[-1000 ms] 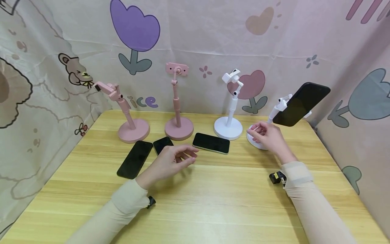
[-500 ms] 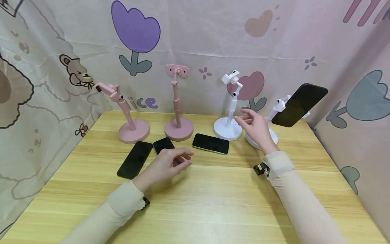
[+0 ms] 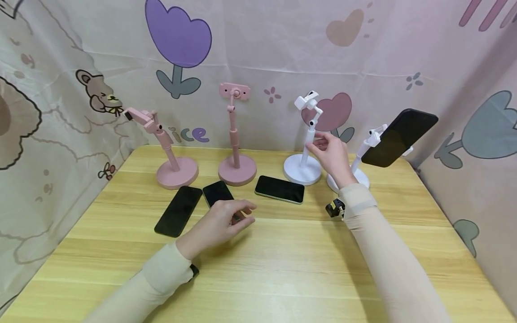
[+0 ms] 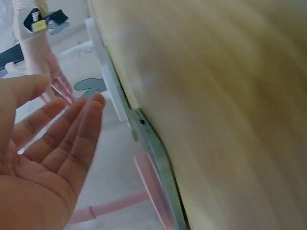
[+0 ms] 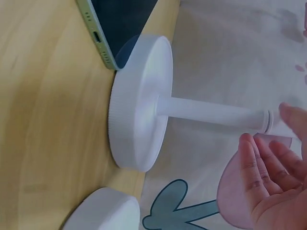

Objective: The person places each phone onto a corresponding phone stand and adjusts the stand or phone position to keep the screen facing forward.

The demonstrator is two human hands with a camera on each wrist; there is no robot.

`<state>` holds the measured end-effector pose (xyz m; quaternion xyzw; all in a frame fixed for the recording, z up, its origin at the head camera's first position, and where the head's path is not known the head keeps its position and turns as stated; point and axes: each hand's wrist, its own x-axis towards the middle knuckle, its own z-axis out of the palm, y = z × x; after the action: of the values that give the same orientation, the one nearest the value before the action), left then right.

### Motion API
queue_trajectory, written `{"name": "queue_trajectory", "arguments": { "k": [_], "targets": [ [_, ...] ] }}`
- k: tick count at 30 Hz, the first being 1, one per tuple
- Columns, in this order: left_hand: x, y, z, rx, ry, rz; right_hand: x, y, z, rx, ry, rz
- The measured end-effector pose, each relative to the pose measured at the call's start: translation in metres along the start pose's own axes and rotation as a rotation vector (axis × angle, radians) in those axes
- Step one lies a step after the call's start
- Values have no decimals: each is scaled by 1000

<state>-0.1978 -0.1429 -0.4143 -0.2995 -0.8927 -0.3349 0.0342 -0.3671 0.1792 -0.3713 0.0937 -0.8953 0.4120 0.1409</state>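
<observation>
My right hand is at the post of a white phone stand, thumb and fingers either side of it. In the right wrist view the thumb overlaps the upper post, while the fingers stay fairly straight and spread below it. My left hand hovers over the table, fingers loosely bent around nothing, partly covering a small black-screened phone. Another phone, with a pale green edge, lies before the white stand. A larger black phone lies to the left.
Two pink phone stands stand at the back left. At the right, a second white stand holds a tilted black phone. A printed cloth hangs behind the wooden table.
My right hand has moved left from the right-hand white stand to the post of the other one. The left hand has drawn back slightly, uncovering more of the small phone.
</observation>
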Motion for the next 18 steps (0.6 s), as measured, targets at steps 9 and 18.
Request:
{"name": "queue_trajectory", "arguments": {
  "k": [9,18],
  "targets": [
    [-5,6,-1,-19,-22,-48,7,-12,6,9,33,18],
    [-6,7,1,-15,-47,-53,9,-10,17,25,133,34]
  ]
}}
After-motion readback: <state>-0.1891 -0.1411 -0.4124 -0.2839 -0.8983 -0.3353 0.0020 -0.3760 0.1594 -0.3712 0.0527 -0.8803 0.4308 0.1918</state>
